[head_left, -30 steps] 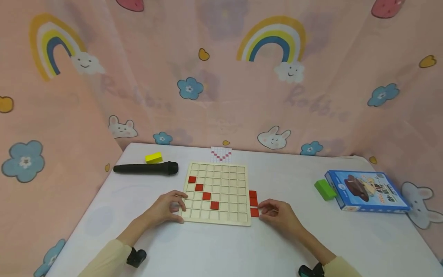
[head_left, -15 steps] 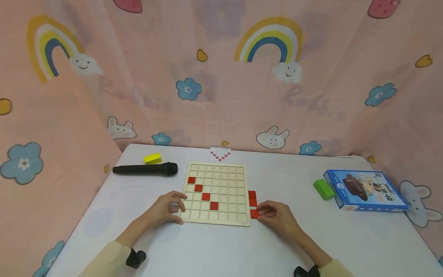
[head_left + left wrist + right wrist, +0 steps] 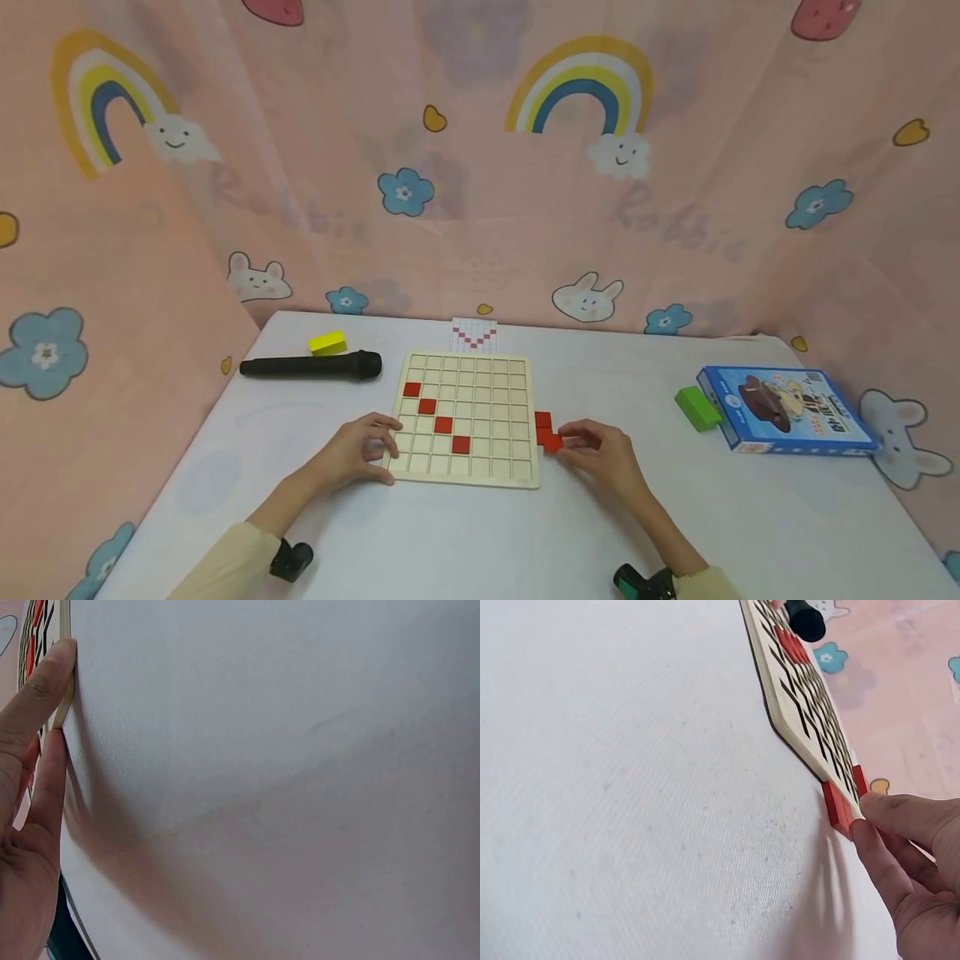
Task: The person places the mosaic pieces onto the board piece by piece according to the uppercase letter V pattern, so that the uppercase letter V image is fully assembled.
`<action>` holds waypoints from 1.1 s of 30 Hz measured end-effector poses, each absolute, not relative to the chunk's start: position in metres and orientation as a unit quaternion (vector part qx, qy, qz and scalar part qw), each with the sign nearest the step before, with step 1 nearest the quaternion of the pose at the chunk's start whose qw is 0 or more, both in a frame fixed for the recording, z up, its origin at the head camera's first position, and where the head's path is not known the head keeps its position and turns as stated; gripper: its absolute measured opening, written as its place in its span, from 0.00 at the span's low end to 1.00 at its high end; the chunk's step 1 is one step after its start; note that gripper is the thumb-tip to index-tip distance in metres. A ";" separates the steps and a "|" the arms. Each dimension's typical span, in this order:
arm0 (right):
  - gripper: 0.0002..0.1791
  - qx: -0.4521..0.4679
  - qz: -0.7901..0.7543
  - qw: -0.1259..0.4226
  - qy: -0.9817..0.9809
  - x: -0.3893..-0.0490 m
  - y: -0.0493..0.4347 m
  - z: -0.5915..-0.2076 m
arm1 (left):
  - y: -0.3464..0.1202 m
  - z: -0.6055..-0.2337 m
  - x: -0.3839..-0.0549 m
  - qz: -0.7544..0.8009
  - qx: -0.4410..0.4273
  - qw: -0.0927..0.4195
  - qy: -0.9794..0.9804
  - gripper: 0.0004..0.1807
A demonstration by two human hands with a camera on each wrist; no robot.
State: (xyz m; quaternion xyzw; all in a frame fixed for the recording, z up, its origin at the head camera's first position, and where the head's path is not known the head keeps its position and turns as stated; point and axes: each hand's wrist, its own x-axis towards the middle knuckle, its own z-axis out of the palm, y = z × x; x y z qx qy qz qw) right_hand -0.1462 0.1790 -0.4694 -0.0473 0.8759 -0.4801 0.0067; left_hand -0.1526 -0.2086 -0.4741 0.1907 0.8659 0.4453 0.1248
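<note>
A cream grid board lies mid-table, with several red square tiles set in a slanting line of its cells. The left hand holds the board's left side, fingertips at the edge and thumb at the near corner. Just off the board's right edge, the right hand pinches a red tile between thumb and fingertips. That tile overlaps another red tile, and one more red tile lies behind them. Red pieces show beside the board's end in the right wrist view.
A grid card with a red V pattern stands behind the board. Back left are a black microphone and a yellow block. To the right, a green block sits against a blue box.
The right hand has slid the nearest red tile away from the body, up against the other loose tiles. The left hand keeps its place on the board. The view shifts slightly.
</note>
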 end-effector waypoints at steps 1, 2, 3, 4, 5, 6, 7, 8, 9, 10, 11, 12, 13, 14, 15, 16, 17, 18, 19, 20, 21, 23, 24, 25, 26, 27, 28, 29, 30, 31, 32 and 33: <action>0.16 -0.044 -0.490 0.007 0.871 -0.147 0.178 -0.470 | -0.208 -0.474 -0.153 0.443 0.191 0.124 0.867 0.15; 0.16 -0.039 -0.496 0.008 0.867 -0.148 0.177 -0.470 | -0.208 -0.474 -0.153 0.440 0.191 0.123 0.869 0.15; 0.16 -0.036 -0.500 0.009 0.865 -0.149 0.175 -0.471 | -0.208 -0.474 -0.153 0.437 0.191 0.122 0.870 0.15; 0.16 -0.033 -0.504 0.009 0.863 -0.150 0.174 -0.472 | -0.208 -0.474 -0.153 0.433 0.192 0.120 0.873 0.15; 0.16 -0.029 -0.507 0.009 0.861 -0.151 0.173 -0.472 | -0.208 -0.474 -0.153 0.430 0.192 0.118 0.874 0.15; 0.17 -0.027 -0.510 0.009 0.860 -0.152 0.172 -0.473 | -0.208 -0.474 -0.153 0.427 0.193 0.116 0.876 0.15; 0.17 -0.025 -0.511 0.009 0.859 -0.154 0.171 -0.473 | -0.208 -0.474 -0.153 0.426 0.194 0.114 0.876 0.15; 0.17 -0.025 -0.510 0.007 0.860 -0.155 0.169 -0.473 | -0.209 -0.474 -0.154 0.424 0.196 0.113 0.877 0.15; 0.17 -0.027 -0.512 0.007 0.859 -0.155 0.168 -0.473 | -0.209 -0.474 -0.154 0.425 0.196 0.113 0.877 0.15; 0.17 -0.027 -0.515 0.006 0.857 -0.156 0.167 -0.473 | -0.209 -0.474 -0.154 0.426 0.196 0.114 0.876 0.15; 0.17 -0.028 -0.520 0.007 0.854 -0.157 0.166 -0.473 | -0.210 -0.474 -0.154 0.428 0.198 0.113 0.875 0.15; 0.17 -0.030 -0.523 0.008 0.852 -0.158 0.164 -0.473 | -0.210 -0.474 -0.154 0.431 0.195 0.115 0.874 0.15; 0.17 -0.033 -0.526 0.009 0.850 -0.159 0.162 -0.473 | -0.211 -0.474 -0.154 0.433 0.194 0.116 0.873 0.15; 0.17 -0.038 -0.531 0.009 0.847 -0.160 0.160 -0.473 | -0.212 -0.474 -0.155 0.432 0.191 0.116 0.874 0.15; 0.17 -0.042 -0.536 0.009 0.843 -0.161 0.158 -0.473 | -0.212 -0.474 -0.155 0.431 0.190 0.114 0.875 0.15; 0.17 -0.044 -0.540 0.008 0.840 -0.162 0.156 -0.473 | -0.213 -0.474 -0.155 0.431 0.190 0.114 0.875 0.15; 0.16 -0.046 -0.545 0.009 0.837 -0.164 0.154 -0.474 | -0.213 -0.474 -0.155 0.432 0.190 0.113 0.874 0.15; 0.16 -0.048 -0.548 0.008 0.835 -0.165 0.152 -0.474 | -0.213 -0.474 -0.155 0.433 0.188 0.114 0.874 0.15; 0.16 -0.047 -0.552 0.007 0.832 -0.166 0.149 -0.475 | -0.213 -0.474 -0.155 0.434 0.189 0.114 0.874 0.15; 0.16 -0.047 -0.556 0.005 0.830 -0.166 0.147 -0.475 | -0.213 -0.475 -0.155 0.436 0.188 0.114 0.873 0.15; 0.16 -0.043 -0.559 0.005 0.828 -0.166 0.145 -0.476 | -0.213 -0.475 -0.155 0.439 0.188 0.116 0.871 0.15; 0.16 -0.038 -0.561 0.005 0.827 -0.166 0.140 -0.477 | -0.212 -0.475 -0.155 0.442 0.184 0.120 0.869 0.15; 0.16 -0.036 -0.561 0.005 0.827 -0.166 0.138 -0.478 | -0.212 -0.475 -0.155 0.442 0.181 0.121 0.870 0.15; 0.16 -0.033 -0.563 0.006 0.826 -0.166 0.135 -0.478 | -0.211 -0.475 -0.155 0.441 0.178 0.122 0.871 0.15; 0.16 -0.032 -0.565 0.006 0.825 -0.165 0.133 -0.479 | -0.211 -0.475 -0.154 0.439 0.176 0.123 0.872 0.15; 0.16 -0.030 -0.566 0.006 0.824 -0.165 0.131 -0.479 | -0.210 -0.474 -0.154 0.437 0.176 0.123 0.874 0.15; 0.16 -0.029 -0.567 0.006 0.823 -0.165 0.128 -0.480 | -0.210 -0.474 -0.153 0.435 0.175 0.123 0.875 0.15; 0.15 -0.028 -0.569 0.006 0.822 -0.164 0.126 -0.480 | -0.209 -0.474 -0.153 0.434 0.176 0.123 0.875 0.15; 0.15 -0.028 -0.572 0.006 0.820 -0.164 0.125 -0.481 | -0.209 -0.473 -0.153 0.434 0.178 0.123 0.875 0.15; 0.15 -0.027 -0.575 0.005 0.817 -0.163 0.123 -0.481 | -0.208 -0.473 -0.152 0.434 0.179 0.123 0.874 0.15; 0.15 -0.028 -0.578 0.004 0.816 -0.163 0.122 -0.481 | -0.207 -0.473 -0.152 0.436 0.180 0.124 0.873 0.15; 0.15 -0.028 -0.579 0.003 0.815 -0.162 0.120 -0.481 | -0.207 -0.473 -0.151 0.437 0.182 0.124 0.872 0.15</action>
